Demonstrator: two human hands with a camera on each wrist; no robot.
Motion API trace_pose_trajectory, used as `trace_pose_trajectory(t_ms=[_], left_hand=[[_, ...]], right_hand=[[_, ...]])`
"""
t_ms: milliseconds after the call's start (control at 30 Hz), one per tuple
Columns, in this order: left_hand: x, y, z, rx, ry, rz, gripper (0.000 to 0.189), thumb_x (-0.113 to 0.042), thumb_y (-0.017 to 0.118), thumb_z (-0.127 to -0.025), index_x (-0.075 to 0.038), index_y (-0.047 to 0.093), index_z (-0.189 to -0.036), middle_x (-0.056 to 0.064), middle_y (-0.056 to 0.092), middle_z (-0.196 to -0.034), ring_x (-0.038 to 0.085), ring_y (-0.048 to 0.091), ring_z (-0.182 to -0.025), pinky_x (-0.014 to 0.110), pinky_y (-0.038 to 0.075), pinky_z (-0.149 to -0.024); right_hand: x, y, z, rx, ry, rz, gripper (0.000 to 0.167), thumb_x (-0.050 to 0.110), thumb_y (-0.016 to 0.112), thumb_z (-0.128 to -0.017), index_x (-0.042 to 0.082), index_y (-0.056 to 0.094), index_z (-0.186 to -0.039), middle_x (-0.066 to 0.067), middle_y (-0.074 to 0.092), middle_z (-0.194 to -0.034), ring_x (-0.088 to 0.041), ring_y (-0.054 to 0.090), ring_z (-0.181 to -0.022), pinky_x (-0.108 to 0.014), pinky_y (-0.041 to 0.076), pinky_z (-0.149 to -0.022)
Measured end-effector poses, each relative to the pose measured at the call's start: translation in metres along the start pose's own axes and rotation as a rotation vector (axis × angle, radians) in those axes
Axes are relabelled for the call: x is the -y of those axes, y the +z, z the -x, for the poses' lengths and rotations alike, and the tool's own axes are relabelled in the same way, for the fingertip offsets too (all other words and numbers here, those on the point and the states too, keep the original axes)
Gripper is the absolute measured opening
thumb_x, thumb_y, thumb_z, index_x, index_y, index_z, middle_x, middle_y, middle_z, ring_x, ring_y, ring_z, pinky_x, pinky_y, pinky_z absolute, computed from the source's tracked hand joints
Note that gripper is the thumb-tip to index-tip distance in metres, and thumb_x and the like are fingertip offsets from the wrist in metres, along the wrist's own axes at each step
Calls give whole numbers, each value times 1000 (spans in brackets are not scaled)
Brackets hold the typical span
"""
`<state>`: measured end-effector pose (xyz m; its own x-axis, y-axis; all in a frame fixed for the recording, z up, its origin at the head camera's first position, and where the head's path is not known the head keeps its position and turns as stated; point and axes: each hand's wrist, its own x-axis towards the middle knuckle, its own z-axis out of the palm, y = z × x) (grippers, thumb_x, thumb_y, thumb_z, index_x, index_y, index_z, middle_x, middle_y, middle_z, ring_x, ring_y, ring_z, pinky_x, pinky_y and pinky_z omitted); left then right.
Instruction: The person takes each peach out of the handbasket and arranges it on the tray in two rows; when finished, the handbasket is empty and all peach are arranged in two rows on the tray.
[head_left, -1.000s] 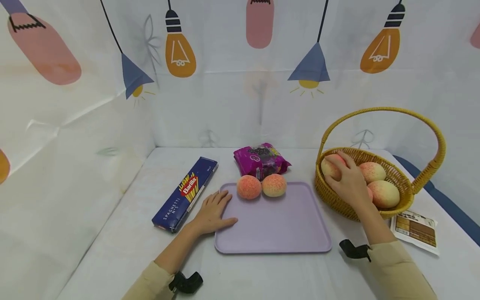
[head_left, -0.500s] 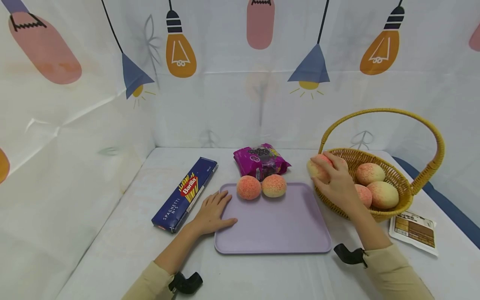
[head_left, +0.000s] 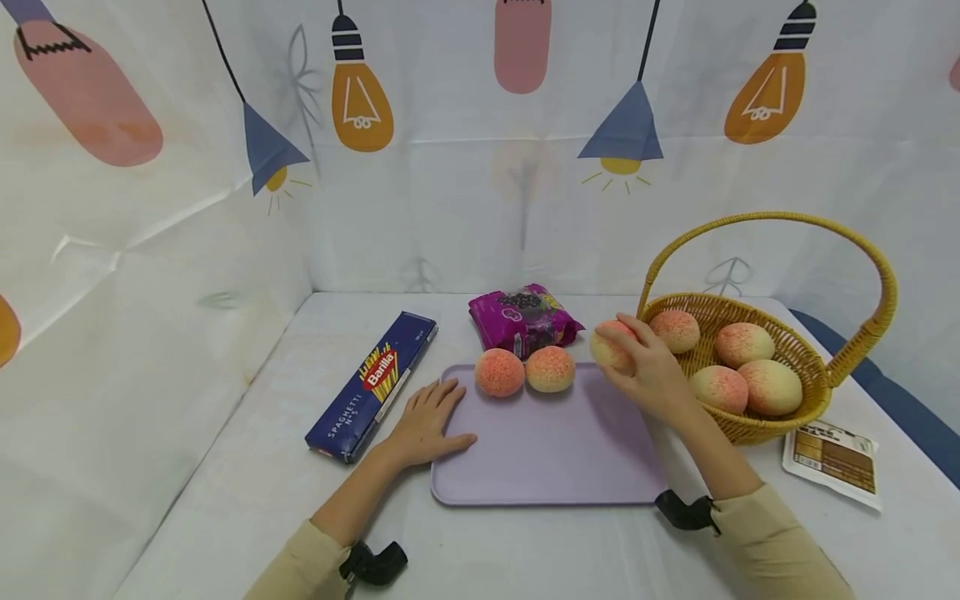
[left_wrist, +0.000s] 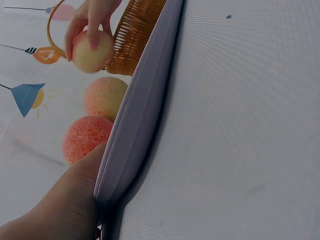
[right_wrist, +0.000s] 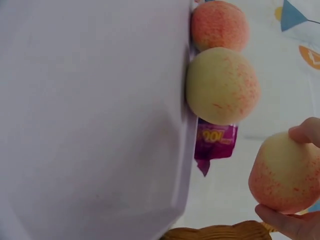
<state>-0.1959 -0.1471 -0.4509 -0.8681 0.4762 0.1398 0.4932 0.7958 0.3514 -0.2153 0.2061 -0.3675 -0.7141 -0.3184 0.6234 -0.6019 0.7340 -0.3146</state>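
Note:
My right hand (head_left: 651, 372) grips a pink and cream peach (head_left: 611, 348) over the far right corner of the lilac tray (head_left: 547, 467). In the right wrist view, thumb and fingertips hold that peach (right_wrist: 285, 172) from opposite sides. Two more peaches, a redder one (head_left: 499, 372) and a paler one (head_left: 551, 369), sit side by side along the tray's far edge. My left hand (head_left: 427, 425) rests with spread fingers on the tray's left edge. At the right stands a wicker basket (head_left: 757, 429) with several peaches inside.
Left of the tray lies a blue spaghetti box (head_left: 371, 387). A purple snack bag (head_left: 522, 319) lies behind the two peaches. By the basket's front right lies a brown and white packet (head_left: 832, 462). The basket's tall handle (head_left: 772, 217) arches above it.
My right hand has lifted a peach out of the basket and carried it left to the tray's far right corner. The left hand has stayed on the tray's edge.

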Motion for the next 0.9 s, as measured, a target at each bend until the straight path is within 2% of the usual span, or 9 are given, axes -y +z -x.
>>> trace_pose_trajectory(t_ms=[200, 467, 633, 800, 900], left_hand=[[0, 1, -1, 4, -3, 1, 83, -59, 55, -80, -8, 33, -142, 12, 26, -147, 35, 17, -135, 51, 13, -106], [0, 1, 0, 9, -11, 0, 83, -59, 55, -80, -8, 34, -142, 11, 26, -147, 34, 17, -135, 51, 13, -106], [1, 1, -1, 5, -7, -6, 83, -59, 55, -80, -8, 33, -142, 12, 26, -147, 34, 17, -135, 51, 13, -106], [1, 1, -1, -2, -5, -8, 83, -59, 55, -80, -8, 34, -142, 12, 26, -147, 35, 17, -135, 51, 13, -106], [1, 1, -1, 0, -6, -3, 83, -59, 55, -80, -8, 34, -142, 12, 26, -147, 35, 17, -135, 52, 12, -106]], right_hand=[[-2, 9, 5, 35, -34, 49, 50, 9, 76, -70, 14, 59, -117, -19, 47, -127, -45, 52, -91, -54, 44, -74], [-3, 18, 9, 82, -44, 51, 51, 8, 77, -69, 12, 60, -117, -20, 47, -127, -46, 49, -104, -54, 44, -81], [-6, 21, 10, 89, -78, 70, 51, 10, 78, -67, 12, 60, -115, -22, 49, -124, -46, 51, -99, -52, 46, -76], [-8, 25, 11, 95, -108, 103, 51, 11, 79, -66, 13, 61, -113, -21, 52, -120, -42, 55, -88, -49, 47, -70], [-9, 27, 12, 103, -117, 98, 49, 12, 79, -66, 13, 61, -112, -22, 52, -119, -41, 56, -85, -49, 45, -71]])
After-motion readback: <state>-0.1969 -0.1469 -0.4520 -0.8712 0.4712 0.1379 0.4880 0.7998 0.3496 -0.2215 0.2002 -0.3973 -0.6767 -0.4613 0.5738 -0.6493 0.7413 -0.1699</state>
